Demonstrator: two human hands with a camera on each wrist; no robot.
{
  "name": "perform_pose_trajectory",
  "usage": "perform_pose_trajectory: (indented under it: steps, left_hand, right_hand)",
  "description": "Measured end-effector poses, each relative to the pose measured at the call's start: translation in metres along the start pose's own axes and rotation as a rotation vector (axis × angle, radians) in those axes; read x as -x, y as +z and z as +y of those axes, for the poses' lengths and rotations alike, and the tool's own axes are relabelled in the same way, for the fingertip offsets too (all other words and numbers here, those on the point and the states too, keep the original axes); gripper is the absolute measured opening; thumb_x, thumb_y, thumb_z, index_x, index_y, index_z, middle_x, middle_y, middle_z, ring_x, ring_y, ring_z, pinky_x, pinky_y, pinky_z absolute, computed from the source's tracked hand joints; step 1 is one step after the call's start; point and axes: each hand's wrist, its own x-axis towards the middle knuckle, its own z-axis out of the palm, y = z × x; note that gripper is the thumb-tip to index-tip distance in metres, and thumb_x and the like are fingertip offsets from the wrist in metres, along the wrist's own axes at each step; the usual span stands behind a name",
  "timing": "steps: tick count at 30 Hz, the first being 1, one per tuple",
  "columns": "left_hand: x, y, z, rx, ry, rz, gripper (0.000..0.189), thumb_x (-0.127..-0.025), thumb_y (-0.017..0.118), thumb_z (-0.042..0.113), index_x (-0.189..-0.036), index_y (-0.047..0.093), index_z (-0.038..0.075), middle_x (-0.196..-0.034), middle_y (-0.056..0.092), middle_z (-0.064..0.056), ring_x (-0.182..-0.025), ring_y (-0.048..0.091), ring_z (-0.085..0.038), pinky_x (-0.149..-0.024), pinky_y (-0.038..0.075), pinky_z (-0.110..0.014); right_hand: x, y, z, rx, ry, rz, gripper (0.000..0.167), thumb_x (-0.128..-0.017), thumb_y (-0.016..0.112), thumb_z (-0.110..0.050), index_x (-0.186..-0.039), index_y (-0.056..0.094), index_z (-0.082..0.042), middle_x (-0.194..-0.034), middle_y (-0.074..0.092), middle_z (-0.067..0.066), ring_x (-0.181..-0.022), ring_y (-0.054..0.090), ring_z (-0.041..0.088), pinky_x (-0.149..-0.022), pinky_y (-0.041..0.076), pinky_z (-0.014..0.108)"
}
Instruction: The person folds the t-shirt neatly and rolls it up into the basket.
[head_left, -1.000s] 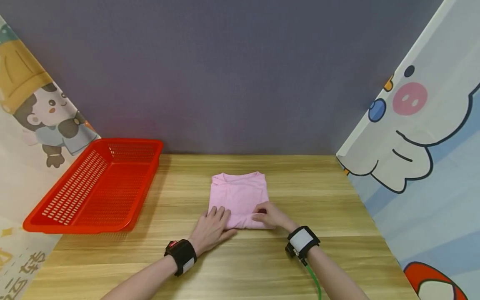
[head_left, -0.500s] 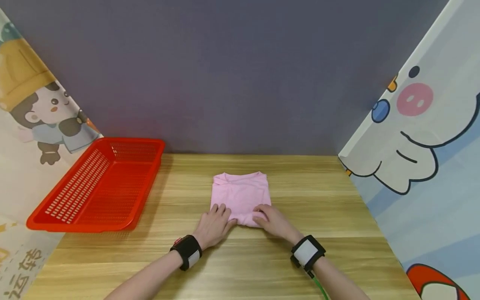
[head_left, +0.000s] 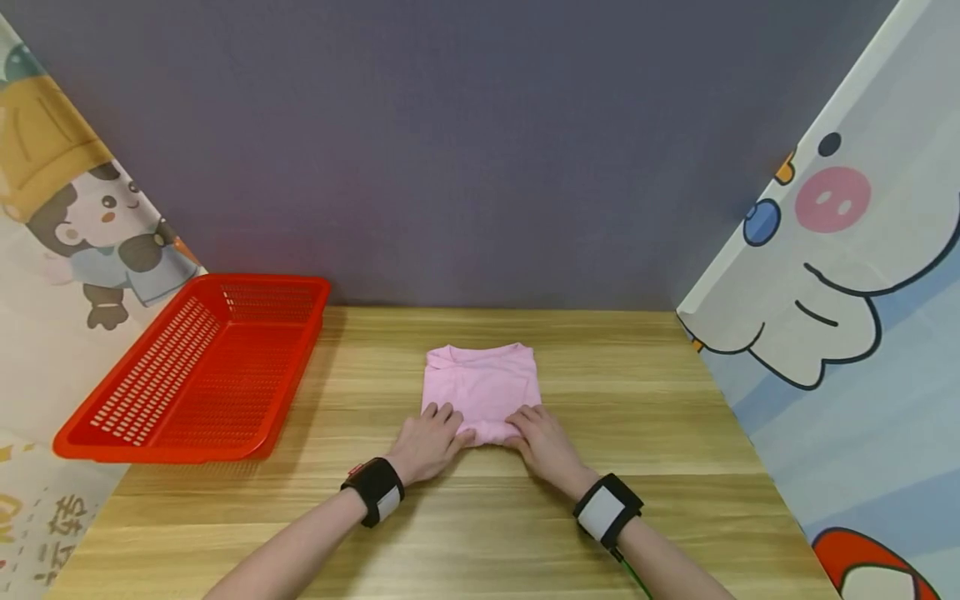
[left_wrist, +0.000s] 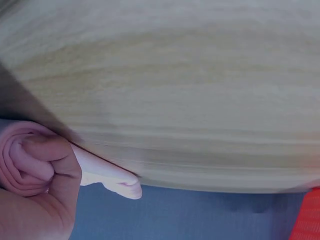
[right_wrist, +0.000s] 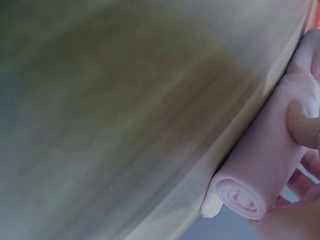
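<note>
A pink T-shirt [head_left: 487, 387] lies folded on the wooden table, its collar side away from me. Its near edge is turned into a roll, whose spiral end [right_wrist: 240, 197] shows in the right wrist view. My left hand [head_left: 426, 446] grips the left end of this roll; in the left wrist view, thumb and a finger [left_wrist: 65, 170] curl about it. At the roll's right part, my right hand [head_left: 551, 450] holds it, with the thumb [right_wrist: 306, 129] pressed on the near side and fingers on the other side. Part of the roll is hidden under both hands.
A red plastic basket [head_left: 288, 392] with perforated sides stands at the left of the wooden table [head_left: 480, 533]. A grey panel [head_left: 480, 167] rises behind the table. Printed cartoon sheets flank it left and right.
My right hand has come closer to the near edge and settled on the roll. The shirt's near edge has rolled a little farther away from me. The left hand has shifted slightly forward.
</note>
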Motion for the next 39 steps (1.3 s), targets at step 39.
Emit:
perform_pose_trajectory:
  steps: [39]
  left_hand:
    - [-0.023, -0.004, -0.007, 0.017, -0.021, -0.018, 0.028, -0.106, 0.045, 0.037, -0.1, 0.057, 0.013, -0.097, 0.06, -0.006, -0.085, 0.058, -0.027, -0.048, 0.043, -0.035]
  right_hand:
    - [-0.015, 0.003, 0.002, 0.06, 0.121, -0.055, 0.044, -0.086, 0.077, -0.032, -0.122, 0.063, -0.012, -0.108, 0.062, 0.008, -0.104, 0.056, 0.031, -0.091, 0.046, 0.056]
